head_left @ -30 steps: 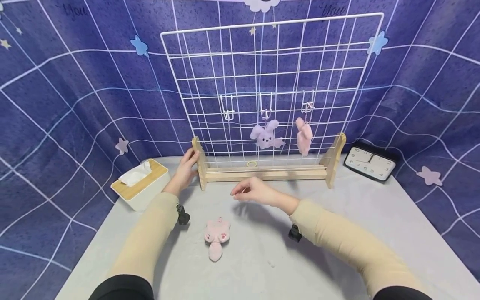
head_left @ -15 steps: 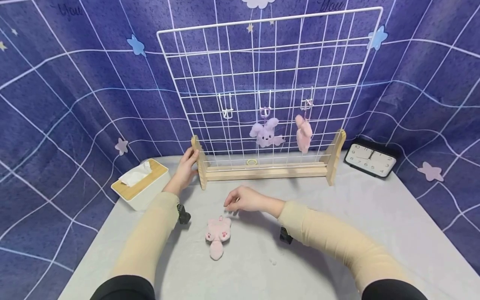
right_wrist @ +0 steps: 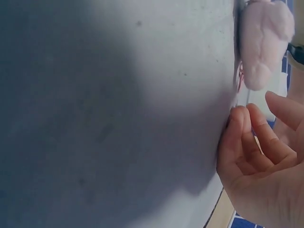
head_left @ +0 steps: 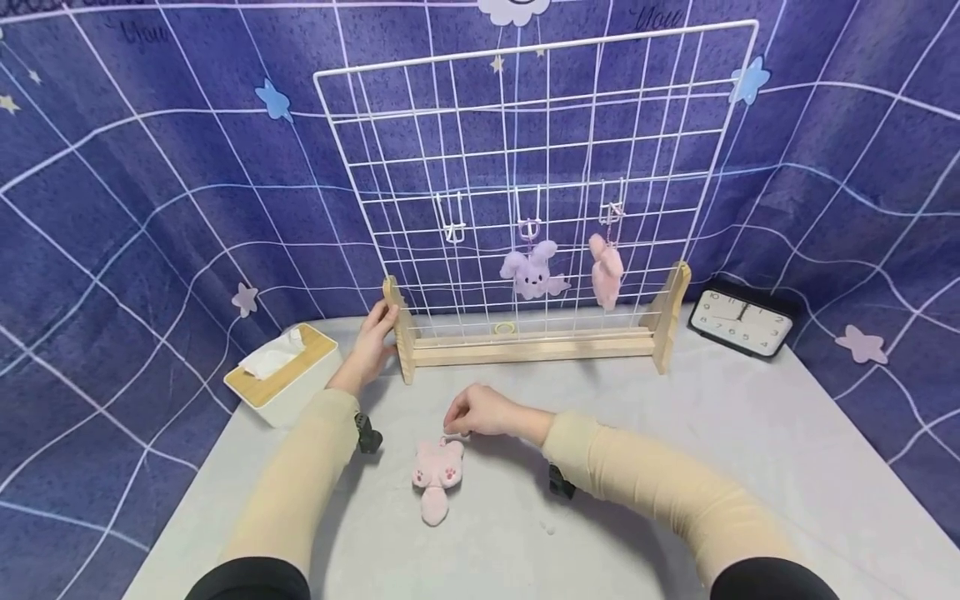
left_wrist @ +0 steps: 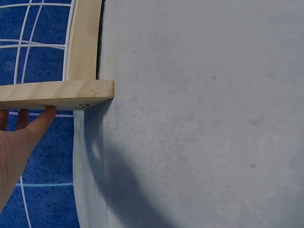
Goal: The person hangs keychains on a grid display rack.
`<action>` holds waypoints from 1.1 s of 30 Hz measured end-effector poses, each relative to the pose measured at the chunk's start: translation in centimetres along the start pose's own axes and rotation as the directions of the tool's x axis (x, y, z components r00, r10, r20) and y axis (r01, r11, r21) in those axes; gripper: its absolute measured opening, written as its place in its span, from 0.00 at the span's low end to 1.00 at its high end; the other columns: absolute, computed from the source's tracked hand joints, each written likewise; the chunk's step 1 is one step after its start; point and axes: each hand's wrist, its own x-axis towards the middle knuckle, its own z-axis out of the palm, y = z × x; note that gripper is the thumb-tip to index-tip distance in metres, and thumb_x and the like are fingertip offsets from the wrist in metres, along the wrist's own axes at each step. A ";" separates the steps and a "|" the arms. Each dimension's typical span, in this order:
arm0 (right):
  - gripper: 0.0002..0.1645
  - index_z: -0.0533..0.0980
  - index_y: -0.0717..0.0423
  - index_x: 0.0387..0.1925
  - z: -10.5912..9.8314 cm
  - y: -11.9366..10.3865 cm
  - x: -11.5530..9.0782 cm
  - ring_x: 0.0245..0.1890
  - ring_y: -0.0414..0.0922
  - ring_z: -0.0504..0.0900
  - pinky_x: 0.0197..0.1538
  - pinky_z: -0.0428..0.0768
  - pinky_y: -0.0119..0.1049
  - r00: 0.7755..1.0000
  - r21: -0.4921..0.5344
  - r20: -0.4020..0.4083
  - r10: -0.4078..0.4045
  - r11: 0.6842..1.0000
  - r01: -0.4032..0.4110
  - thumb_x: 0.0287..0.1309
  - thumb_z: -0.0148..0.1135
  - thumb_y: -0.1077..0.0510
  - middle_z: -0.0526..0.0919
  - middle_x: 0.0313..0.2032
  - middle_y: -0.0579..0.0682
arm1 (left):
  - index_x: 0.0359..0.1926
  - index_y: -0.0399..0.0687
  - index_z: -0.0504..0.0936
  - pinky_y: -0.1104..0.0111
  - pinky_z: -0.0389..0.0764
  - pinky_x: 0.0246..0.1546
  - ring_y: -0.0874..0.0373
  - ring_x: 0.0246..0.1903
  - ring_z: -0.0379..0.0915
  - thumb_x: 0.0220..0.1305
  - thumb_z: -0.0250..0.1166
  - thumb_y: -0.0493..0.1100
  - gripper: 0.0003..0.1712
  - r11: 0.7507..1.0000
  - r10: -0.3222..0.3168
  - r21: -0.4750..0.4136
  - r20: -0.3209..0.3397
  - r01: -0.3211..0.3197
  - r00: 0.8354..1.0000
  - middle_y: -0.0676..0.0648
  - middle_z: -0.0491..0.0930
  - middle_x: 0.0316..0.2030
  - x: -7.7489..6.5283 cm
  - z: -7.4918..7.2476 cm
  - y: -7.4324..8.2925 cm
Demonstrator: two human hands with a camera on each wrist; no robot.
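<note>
My left hand (head_left: pixel 367 343) rests its fingertips against the outer face of the left wooden upright (head_left: pixel 402 337) of a white wire grid rack. In the left wrist view, several fingertips (left_wrist: pixel 49 112) touch that wood. On the table lies a pink plush charm (head_left: pixel 435 477) with paw prints, a small loop (head_left: pixel 443 442) at its far end. Just beyond this loop hovers my right hand (head_left: pixel 483 410), fingers bent and lowered, with nothing visible in them. The right wrist view shows its thumb (right_wrist: pixel 285 108) apart from the fingers, close to the plush.
The rack's grid (head_left: pixel 525 125) bears a purple bunny plush (head_left: pixel 531 273), a pink plush (head_left: pixel 607 275) and a bare white hook (head_left: pixel 453 232). A tissue box (head_left: pixel 281 375) stands left, a clock (head_left: pixel 741 318) right. A yellow ring (head_left: pixel 505 328) shows behind the grid.
My right hand has moved left and toward me, down to the loop of the pink plush charm on the table. The left hand stays at the upright.
</note>
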 end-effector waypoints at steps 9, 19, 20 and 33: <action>0.04 0.87 0.59 0.36 1.2 -0.2 0.9 0.24 0.33 0.77 0.32 0.73 0.25 1.000 -0.005 -0.026 0.000 1.000 -0.001 0.58 0.73 0.64 0.86 0.25 0.42 | 0.78 0.40 0.51 0.34 0.47 0.70 0.42 0.77 0.41 0.82 0.47 0.46 0.32 1.000 -0.015 -0.010 0.011 0.016 1.000 0.36 0.49 0.77 -0.6 0.4 1.1; 0.06 0.87 0.56 0.31 2.1 -0.6 1.0 0.21 0.33 0.75 0.31 0.72 0.26 0.997 -0.101 -0.057 0.044 0.994 -0.050 0.52 0.78 0.62 0.81 0.19 0.39 | 0.78 0.45 0.55 0.32 0.47 0.69 0.43 0.76 0.42 0.83 0.46 0.48 0.29 1.000 0.012 0.007 -0.018 -0.012 1.000 0.38 0.50 0.77 0.7 -0.4 -1.2; 0.06 0.87 0.55 0.31 2.1 -0.6 1.1 0.20 0.33 0.74 0.31 0.71 0.26 0.997 -0.112 -0.062 0.049 0.992 -0.056 0.52 0.79 0.61 0.81 0.19 0.39 | 0.77 0.46 0.56 0.32 0.47 0.69 0.44 0.76 0.43 0.83 0.46 0.49 0.29 1.000 0.016 0.012 -0.021 -0.016 1.000 0.38 0.51 0.76 0.7 -0.5 -1.2; 0.05 0.87 0.50 0.26 2.1 -0.7 1.0 0.22 0.32 0.76 0.32 0.74 0.26 0.996 -0.170 -0.070 0.047 0.984 -0.059 0.52 0.79 0.60 0.83 0.20 0.37 | 0.77 0.45 0.55 0.32 0.46 0.69 0.44 0.76 0.42 0.83 0.45 0.47 0.29 1.000 0.006 -0.004 -0.009 -0.006 1.000 0.38 0.51 0.77 0.8 -0.3 -0.7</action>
